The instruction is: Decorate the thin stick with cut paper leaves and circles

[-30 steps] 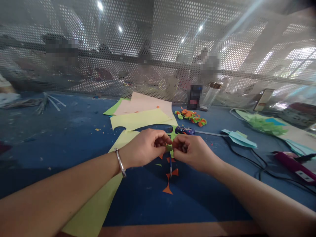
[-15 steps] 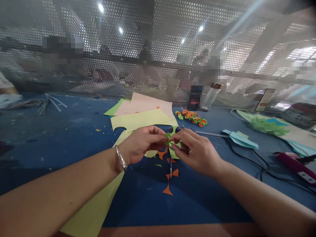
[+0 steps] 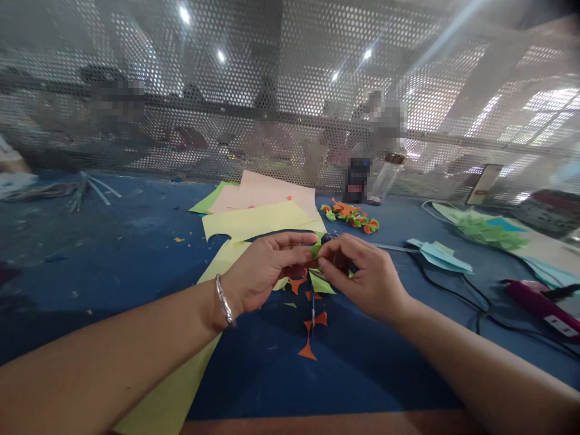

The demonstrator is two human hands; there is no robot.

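Observation:
Between the fingertips of both hands is a small green paper piece (image 3: 315,249). My left hand (image 3: 272,266), a silver bangle at its wrist, pinches the piece from the left. From the right, my right hand (image 3: 360,269) has thumb and forefinger closed at the piece's edge; fingers hide part of it. Beneath the hands lie orange paper scraps (image 3: 308,349) and a thin blue pen-like stick (image 3: 312,302) with a metallic tip. Yellow-green paper (image 3: 217,263) runs under my left wrist. Behind my right hand, a dark blue object is mostly hidden.
Pink sheets (image 3: 276,187) and a pale yellow sheet (image 3: 254,222) lie ahead. Near them sits a pile of orange and green curled paper pieces (image 3: 351,214). At right are light blue papers (image 3: 444,257), black cables (image 3: 446,293) and a magenta power strip (image 3: 539,308). A perforated metal screen (image 3: 272,139) stands behind.
Both hands have shifted slightly to the right with the green paper piece. It is more covered by the fingers now. The things on the table lie as before.

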